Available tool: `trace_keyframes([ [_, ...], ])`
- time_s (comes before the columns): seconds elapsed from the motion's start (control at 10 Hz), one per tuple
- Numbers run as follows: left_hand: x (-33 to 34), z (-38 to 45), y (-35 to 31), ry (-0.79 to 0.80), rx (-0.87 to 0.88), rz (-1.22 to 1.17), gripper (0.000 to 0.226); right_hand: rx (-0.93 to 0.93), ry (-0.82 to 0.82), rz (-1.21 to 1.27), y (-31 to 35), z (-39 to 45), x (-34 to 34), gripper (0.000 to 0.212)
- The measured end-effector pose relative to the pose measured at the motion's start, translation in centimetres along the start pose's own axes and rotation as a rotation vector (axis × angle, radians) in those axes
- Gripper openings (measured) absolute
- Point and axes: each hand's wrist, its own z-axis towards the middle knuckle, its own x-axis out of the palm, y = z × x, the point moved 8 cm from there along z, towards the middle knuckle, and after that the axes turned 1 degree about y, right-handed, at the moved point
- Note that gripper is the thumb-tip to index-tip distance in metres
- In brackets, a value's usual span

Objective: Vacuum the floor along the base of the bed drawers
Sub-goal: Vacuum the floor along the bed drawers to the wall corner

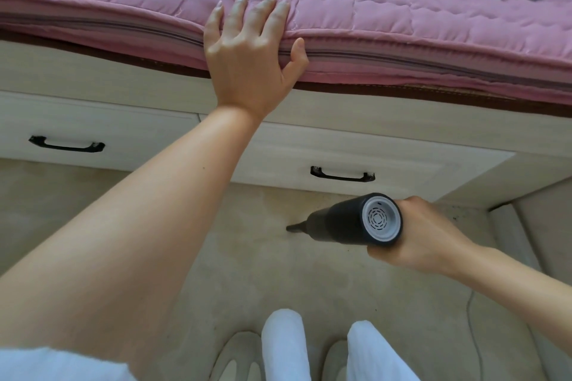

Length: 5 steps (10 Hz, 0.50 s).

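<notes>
Below our feet [244, 356] the floor [263, 272] waits; our right hand [424, 235] clasps the vacuum [356, 219], nozzle aimed left along the drawers [356, 151], left hand [247, 49] flat on the mattress [371, 25].

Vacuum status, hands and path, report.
Right hand grips handheld vacuum, nozzle low over floor below right drawer. Left hand flat on pink mattress edge, fingers straight. Nothing ahead of the nozzle.
</notes>
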Motion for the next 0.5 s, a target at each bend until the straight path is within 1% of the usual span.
trace_keyframes([
  [0.2,0.0,0.0,-0.1,0.001,0.002,-0.001,0.043,0.031,-0.029,-0.006,0.2,1.3,0.2,0.031],
  [0.5,0.0,0.0,0.1,-0.007,0.004,0.017,0.043,0.025,-0.055,0.031,1.6,4.1,0.4,0.030],
])
